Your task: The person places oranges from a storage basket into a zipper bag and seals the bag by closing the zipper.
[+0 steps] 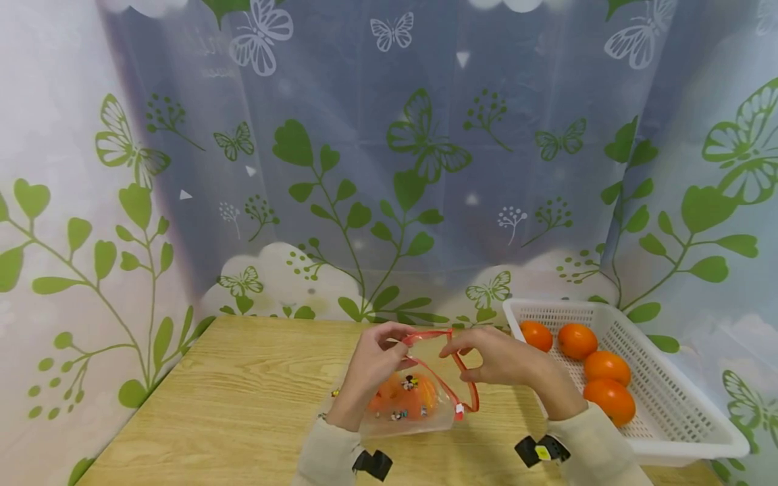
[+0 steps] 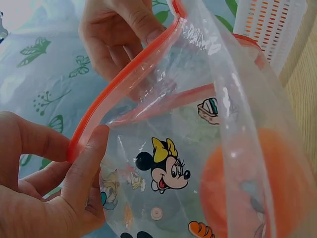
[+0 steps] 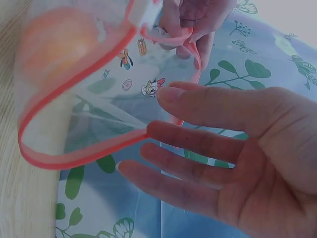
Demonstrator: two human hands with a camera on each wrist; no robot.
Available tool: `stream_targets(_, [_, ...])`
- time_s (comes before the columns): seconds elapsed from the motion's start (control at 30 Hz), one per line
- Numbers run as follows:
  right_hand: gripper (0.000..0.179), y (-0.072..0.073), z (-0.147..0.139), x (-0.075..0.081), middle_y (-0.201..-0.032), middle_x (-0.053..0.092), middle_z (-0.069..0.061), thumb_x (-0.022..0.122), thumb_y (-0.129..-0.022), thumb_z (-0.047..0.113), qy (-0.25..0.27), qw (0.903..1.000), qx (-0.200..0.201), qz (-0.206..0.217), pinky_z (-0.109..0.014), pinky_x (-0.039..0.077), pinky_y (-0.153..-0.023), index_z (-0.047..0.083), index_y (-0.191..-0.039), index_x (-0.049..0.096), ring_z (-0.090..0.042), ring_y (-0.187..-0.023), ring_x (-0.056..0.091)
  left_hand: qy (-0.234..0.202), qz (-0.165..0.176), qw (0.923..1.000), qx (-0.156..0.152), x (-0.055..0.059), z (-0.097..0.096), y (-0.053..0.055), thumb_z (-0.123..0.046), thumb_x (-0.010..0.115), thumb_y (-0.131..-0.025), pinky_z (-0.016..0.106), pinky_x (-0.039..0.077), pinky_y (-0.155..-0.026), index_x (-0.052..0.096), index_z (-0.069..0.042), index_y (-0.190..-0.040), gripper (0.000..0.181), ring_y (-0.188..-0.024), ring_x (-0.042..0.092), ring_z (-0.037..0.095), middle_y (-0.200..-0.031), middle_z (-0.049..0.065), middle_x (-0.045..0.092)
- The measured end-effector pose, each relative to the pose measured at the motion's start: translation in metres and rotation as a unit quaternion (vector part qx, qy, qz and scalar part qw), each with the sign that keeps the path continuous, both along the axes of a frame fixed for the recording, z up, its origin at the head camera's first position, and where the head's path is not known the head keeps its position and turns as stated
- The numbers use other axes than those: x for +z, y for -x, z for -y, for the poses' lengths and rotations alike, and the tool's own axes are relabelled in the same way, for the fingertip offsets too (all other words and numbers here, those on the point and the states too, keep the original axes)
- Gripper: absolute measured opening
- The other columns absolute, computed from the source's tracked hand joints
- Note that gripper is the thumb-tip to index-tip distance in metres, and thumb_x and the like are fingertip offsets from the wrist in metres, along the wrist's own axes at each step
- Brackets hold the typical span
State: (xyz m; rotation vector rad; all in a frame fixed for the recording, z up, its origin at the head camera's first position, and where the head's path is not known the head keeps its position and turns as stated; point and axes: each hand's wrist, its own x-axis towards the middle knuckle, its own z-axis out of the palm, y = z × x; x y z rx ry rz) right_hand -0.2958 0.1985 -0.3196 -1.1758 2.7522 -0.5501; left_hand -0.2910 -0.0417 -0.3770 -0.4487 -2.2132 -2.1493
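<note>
A clear zip bag (image 1: pixel 419 422) with red zipper edging and cartoon prints stands on the table, its mouth spread wide. Through its side shows a round orange fruit (image 2: pixel 247 183), blurred by the plastic. My left hand (image 1: pixel 373 364) pinches the red edge between thumb and fingers, which the left wrist view shows close up. On the opposite side of the mouth is my right hand (image 1: pixel 507 358), its fingers (image 3: pixel 193 141) stretched out and apart, the index fingertip right at the red edge. A white zip slider (image 1: pixel 459 409) hangs at the bag's right corner.
To the right stands a white plastic basket (image 1: pixel 681 398) with several orange fruits (image 1: pixel 608 369) along its left side. The wooden table (image 1: pixel 243 391) runs back to a hanging cloth (image 1: pixel 365 169) printed with leaves and butterflies, which also covers both sides.
</note>
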Motion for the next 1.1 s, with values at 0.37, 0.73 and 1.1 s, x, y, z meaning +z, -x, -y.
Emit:
stream_targets(0.37, [0.035,0.0,-0.012,0.008,-0.126,0.073,-0.01,0.076,-0.092,0.008,0.008,0.9997,-0.004,-0.022,-0.046,0.062,-0.092,0.008,-0.127,0.071,-0.033,-0.111,0.07,-0.001,0.003,0.9999,0.01,0.002,0.002,0.001,-0.004,0.058,-0.102,0.035,0.066,-0.084,0.072,-0.004,-0.12,0.022,-0.092,0.068,0.02,-0.112,0.018,0.066])
stream_targets(0.73, [0.042,0.002,-0.041,0.022,-0.135,0.068,-0.014,0.075,-0.094,0.014,-0.015,0.9983,-0.056,0.003,-0.054,0.057,-0.099,0.006,-0.134,0.067,-0.041,-0.123,0.063,-0.028,0.016,0.9995,0.002,0.006,0.008,-0.001,-0.003,0.059,-0.101,0.038,0.065,-0.087,0.07,-0.001,-0.121,0.023,-0.084,0.066,0.017,-0.112,0.014,0.066])
stream_targets(1.1, [0.042,0.01,-0.077,0.029,-0.139,0.064,-0.019,0.078,-0.091,0.016,-0.059,0.9917,-0.114,0.007,-0.055,0.058,-0.096,0.011,-0.131,0.069,-0.039,-0.123,0.063,-0.016,0.007,0.9998,-0.006,0.007,0.008,-0.001,-0.002,0.058,-0.101,0.035,0.065,-0.086,0.069,-0.001,-0.122,0.024,-0.09,0.066,0.016,-0.115,0.017,0.065])
